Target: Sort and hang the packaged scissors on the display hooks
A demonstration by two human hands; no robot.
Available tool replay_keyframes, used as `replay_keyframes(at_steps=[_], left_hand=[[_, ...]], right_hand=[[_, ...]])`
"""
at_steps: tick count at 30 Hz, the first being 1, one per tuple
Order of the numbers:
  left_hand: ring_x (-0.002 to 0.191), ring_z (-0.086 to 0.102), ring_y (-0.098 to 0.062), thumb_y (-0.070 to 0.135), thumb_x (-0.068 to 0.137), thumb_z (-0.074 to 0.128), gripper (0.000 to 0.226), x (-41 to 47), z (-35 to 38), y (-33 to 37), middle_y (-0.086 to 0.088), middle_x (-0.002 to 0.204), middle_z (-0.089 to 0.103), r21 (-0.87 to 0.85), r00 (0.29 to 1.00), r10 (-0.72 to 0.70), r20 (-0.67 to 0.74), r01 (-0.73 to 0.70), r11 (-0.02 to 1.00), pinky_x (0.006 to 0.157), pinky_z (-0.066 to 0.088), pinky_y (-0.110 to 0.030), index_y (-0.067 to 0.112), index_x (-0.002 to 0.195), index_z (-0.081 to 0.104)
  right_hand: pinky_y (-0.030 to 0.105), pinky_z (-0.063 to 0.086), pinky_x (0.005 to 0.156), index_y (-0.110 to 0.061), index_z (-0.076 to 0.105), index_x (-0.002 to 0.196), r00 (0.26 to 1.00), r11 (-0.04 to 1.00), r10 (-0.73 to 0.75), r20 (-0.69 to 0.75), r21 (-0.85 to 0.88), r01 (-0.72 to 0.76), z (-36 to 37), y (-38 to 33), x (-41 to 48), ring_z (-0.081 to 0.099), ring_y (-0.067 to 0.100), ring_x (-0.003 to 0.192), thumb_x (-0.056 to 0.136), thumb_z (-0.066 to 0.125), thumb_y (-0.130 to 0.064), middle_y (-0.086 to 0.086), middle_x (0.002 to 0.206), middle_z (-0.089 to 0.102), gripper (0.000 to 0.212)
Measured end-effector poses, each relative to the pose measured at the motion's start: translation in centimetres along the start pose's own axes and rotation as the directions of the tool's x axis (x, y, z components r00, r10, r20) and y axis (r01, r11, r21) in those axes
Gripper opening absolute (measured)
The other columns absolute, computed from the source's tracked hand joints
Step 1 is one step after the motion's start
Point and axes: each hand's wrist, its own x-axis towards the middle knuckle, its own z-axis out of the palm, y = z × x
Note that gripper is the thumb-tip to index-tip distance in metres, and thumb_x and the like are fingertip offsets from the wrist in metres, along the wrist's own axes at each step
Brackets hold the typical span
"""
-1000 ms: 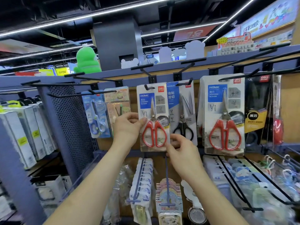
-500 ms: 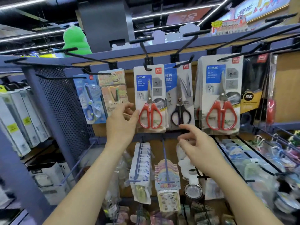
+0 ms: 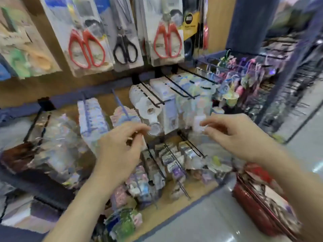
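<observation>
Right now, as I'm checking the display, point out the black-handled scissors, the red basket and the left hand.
black-handled scissors (image 3: 123, 41), head view, where the handles join.
red basket (image 3: 244, 196), head view, its red side wall.
left hand (image 3: 118, 151), head view, back of the hand.

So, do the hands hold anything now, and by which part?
Nothing, as far as the blur shows: left hand and right hand hang loosely curled, below the scissors packs.

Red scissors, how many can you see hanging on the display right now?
2. The left red scissors hang left of the black scissors; the right red scissors hang on the other side of them. More packs may be hidden behind these.
</observation>
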Motion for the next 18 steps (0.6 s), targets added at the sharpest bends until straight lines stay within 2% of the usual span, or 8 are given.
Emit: replay_keyframes(at_steps=[2, 4, 6, 8, 11, 14, 15, 18], left_hand=[[0.078, 0.063, 0.008, 0.01, 0.093, 0.061, 0.022, -1.5, 2.9, 0.5, 0.027, 0.087, 0.066, -0.088, 0.992, -0.052, 0.114, 0.062, 0.994, 0.071, 0.05, -0.013, 0.029, 0.096, 0.07], [0.065, 0.061, -0.001, 0.011, 0.093, 0.061, 0.023, -3.1, 6.3, 0.8, 0.024, 0.074, 0.066, -0.126, 0.973, -0.088, 0.214, 0.117, 0.985, 0.062, 0.05, -0.017, 0.031, 0.097, 0.071], [0.06, 0.057, -0.004, 0.011, 0.093, 0.061, 0.021, -4.8, 10.1, 1.2, 0.023, 0.068, 0.063, -0.116, 0.944, -0.095, 0.317, 0.138, 0.984, 0.054, 0.041, -0.011, 0.028, 0.096, 0.072], [0.061, 0.055, 0.002, 0.01, 0.094, 0.059, 0.02, -6.5, 14.0, 1.5, 0.024, 0.068, 0.06, -0.07, 0.898, -0.102, 0.427, 0.146, 0.987, 0.053, 0.037, -0.008, 0.025, 0.098, 0.072], [0.071, 0.056, 0.007, 0.008, 0.094, 0.058, 0.022, -8.9, 20.7, 1.8, 0.023, 0.08, 0.061, 0.002, 0.806, -0.125, 0.579, 0.152, 0.988, 0.063, 0.037, -0.007, 0.023, 0.102, 0.072], [0.088, 0.062, -0.013, 0.003, 0.092, 0.059, 0.024, -11.6, 27.9, 2.0, 0.007, 0.098, 0.067, 0.049, 0.689, -0.16, 0.707, 0.178, 0.983, 0.078, 0.048, -0.026, 0.022, 0.102, 0.072], [0.086, 0.063, -0.013, 0.002, 0.092, 0.06, 0.025, -12.5, 30.3, 2.3, 0.003, 0.1, 0.068, 0.056, 0.653, -0.172, 0.737, 0.194, 0.979, 0.078, 0.049, -0.023, 0.023, 0.1, 0.071], [0.075, 0.062, -0.012, 0.002, 0.091, 0.06, 0.023, -14.5, 37.4, 3.8, -0.001, 0.089, 0.071, 0.084, 0.561, -0.216, 0.799, 0.252, 0.964, 0.065, 0.043, -0.013, 0.022, 0.094, 0.071]], right_hand=[[0.002, 0.037, 0.065, -0.023, 0.073, 0.111, 0.995, 0.994, 0.102, -0.017, -0.041, -0.102, 0.8, 3.1, -3.5, 0.056, -0.01, 0.068, 0.097, 0.059, -0.021, -0.023, 0.078, 0.06, 0.02], [0.002, 0.037, 0.066, -0.02, 0.074, 0.109, 0.976, 0.974, 0.215, -0.038, -0.058, -0.217, 1.7, 6.5, -7.3, 0.054, -0.003, 0.065, 0.096, 0.061, -0.018, -0.02, 0.077, 0.059, 0.018], [0.013, 0.042, 0.073, -0.02, 0.075, 0.105, 0.941, 0.941, 0.333, -0.058, -0.051, -0.336, 2.7, 10.2, -11.6, 0.062, 0.007, 0.079, 0.095, 0.062, -0.016, -0.015, 0.082, 0.067, 0.017], [0.028, 0.047, 0.082, -0.02, 0.075, 0.105, 0.883, 0.886, 0.462, -0.08, -0.01, -0.464, 4.0, 14.0, -15.9, 0.067, 0.017, 0.091, 0.094, 0.063, -0.016, -0.007, 0.094, 0.074, 0.017], [0.036, 0.051, 0.092, -0.019, 0.073, 0.112, 0.732, 0.74, 0.673, -0.111, 0.113, -0.663, 5.6, 20.1, -22.5, 0.068, 0.02, 0.101, 0.093, 0.063, -0.014, -0.001, 0.107, 0.075, 0.022], [0.037, 0.051, 0.097, -0.019, 0.07, 0.117, 0.548, 0.564, 0.826, -0.135, 0.226, -0.794, 7.3, 26.1, -28.2, 0.068, 0.018, 0.101, 0.093, 0.064, -0.015, 0.0, 0.107, 0.074, 0.026], [0.035, 0.051, 0.095, -0.018, 0.069, 0.118, 0.49, 0.507, 0.862, -0.129, 0.27, -0.819, 7.7, 28.2, -29.9, 0.068, 0.018, 0.099, 0.093, 0.063, -0.014, 0.001, 0.105, 0.073, 0.027], [0.035, 0.05, 0.092, -0.012, 0.066, 0.123, 0.33, 0.339, 0.94, -0.09, 0.371, -0.865, 8.9, 33.6, -34.3, 0.066, 0.022, 0.096, 0.094, 0.06, -0.01, 0.008, 0.106, 0.07, 0.029]])
